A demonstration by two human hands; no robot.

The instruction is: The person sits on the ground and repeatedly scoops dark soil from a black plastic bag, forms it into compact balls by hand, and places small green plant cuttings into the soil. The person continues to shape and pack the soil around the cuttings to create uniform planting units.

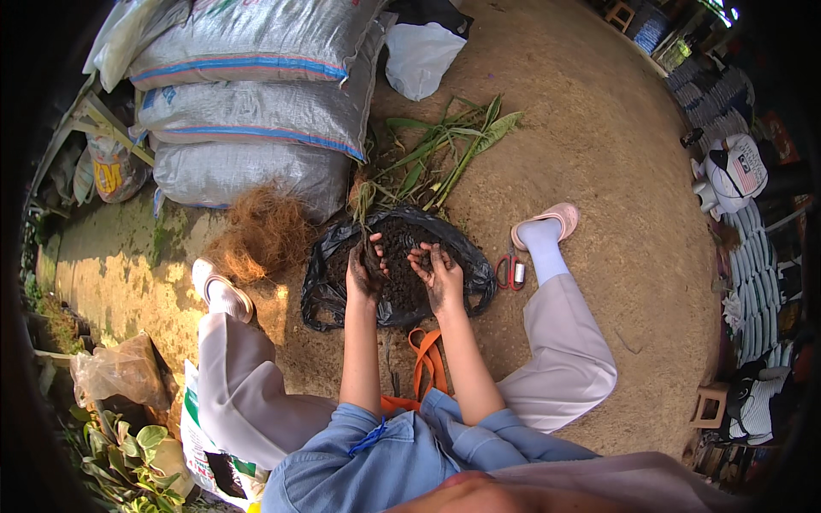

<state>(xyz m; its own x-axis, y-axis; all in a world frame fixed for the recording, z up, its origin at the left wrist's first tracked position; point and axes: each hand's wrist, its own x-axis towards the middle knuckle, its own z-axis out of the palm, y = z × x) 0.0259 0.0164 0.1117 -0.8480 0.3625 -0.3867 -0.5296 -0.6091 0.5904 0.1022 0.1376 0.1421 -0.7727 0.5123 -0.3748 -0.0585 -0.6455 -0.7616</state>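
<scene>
A spread black plastic bag [315, 286] bears a heap of dark soil [402, 295] between my feet. Over its left half, my left hand [367, 272] has its soil-smeared fingers closed around the base of a small plant [363, 205] with thin drooping leaves. Dark clumps cover its lower end, so roots and soil are hard to tell apart. My right hand [440, 275] hovers over the soil's right side, palm turned up. Its dirty fingers are loosely curled and apart, with nothing visible in them.
Cut green stems and leaves [453, 150] lie beyond the bag. Brown coconut fibre [261, 232] sits at left, below stacked silver sacks [248, 111]. Red-handled scissors [510, 272] rest near my right foot. An orange strap [428, 363] lies under my forearms.
</scene>
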